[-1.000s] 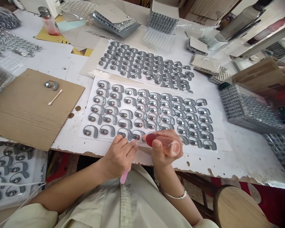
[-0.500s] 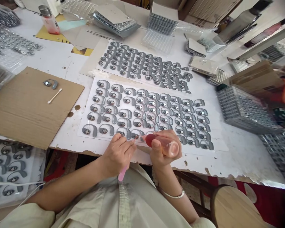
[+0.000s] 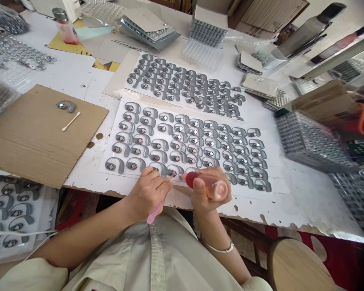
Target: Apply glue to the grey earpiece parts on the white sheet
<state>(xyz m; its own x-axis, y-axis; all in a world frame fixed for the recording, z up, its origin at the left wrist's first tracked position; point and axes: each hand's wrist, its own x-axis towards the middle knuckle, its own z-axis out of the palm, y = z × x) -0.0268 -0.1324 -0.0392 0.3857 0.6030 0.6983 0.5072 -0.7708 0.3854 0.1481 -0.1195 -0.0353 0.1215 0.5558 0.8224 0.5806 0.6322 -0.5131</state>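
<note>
My left hand (image 3: 150, 192) is closed around a tool with a pink handle (image 3: 154, 213); its handle end sticks out below the fist and its working tip is too small to make out. In my right hand (image 3: 203, 198) lies a squeeze bottle (image 3: 214, 186) of reddish liquid, its base towards me and its nozzle pointing left. Tool tip and nozzle meet close to one grey hook-shaped part (image 3: 175, 169) with a shiny round piece, in the front row. Several rows of such parts lie on a white sheet (image 3: 111, 180) under my hands.
A second sheet of hook-shaped parts (image 3: 185, 83) lies behind. On the left, a cardboard piece (image 3: 33, 137) bears one part (image 3: 65, 106) and a cotton swab (image 3: 70, 121). A jar with red residue (image 3: 66, 28) stands back left. Stacked trays (image 3: 312, 139) flank the right side; a wooden stool (image 3: 300, 264) stands below.
The pink handle's lower end has swung slightly left and up, with my left hand shifting a little left. My right hand and the bottle stay nearly in place.
</note>
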